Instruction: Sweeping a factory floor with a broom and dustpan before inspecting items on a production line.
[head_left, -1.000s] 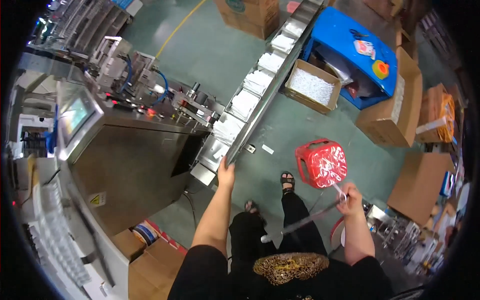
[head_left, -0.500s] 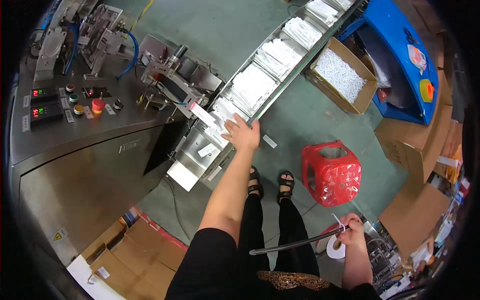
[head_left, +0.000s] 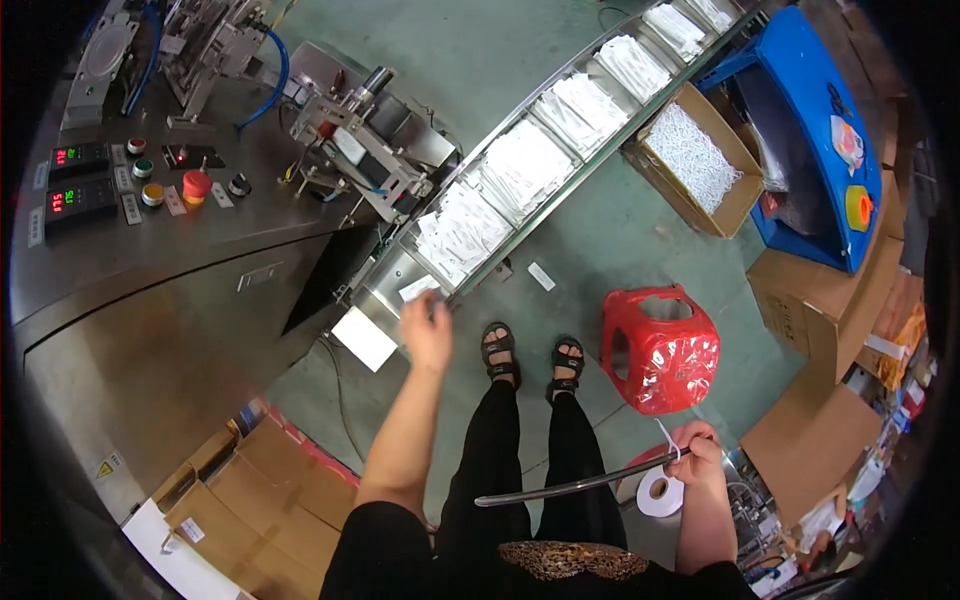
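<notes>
Conveyor tray [head_left: 392, 283] of white packets [head_left: 470, 226] slopes beside the grey machine [head_left: 150, 260], its low end at the left hand [head_left: 428, 330], whose fingers rest loosely on a small white packet [head_left: 418, 290] there. Further right stands a red stool [head_left: 661, 350]. The right hand [head_left: 698, 462] is closed around a thin metal rod [head_left: 580, 487] and a white strip [head_left: 668, 438].

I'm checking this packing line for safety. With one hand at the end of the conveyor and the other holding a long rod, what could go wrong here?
1. The left hand reaches to the metal conveyor trough by the machine's moving parts; fingers might get pinched.
2. The right hand holds a long thin rod crossing the legs; it could snag or trip.
3. The red plastic stool stands close beside the feet, so a sidestep might catch it.
</notes>
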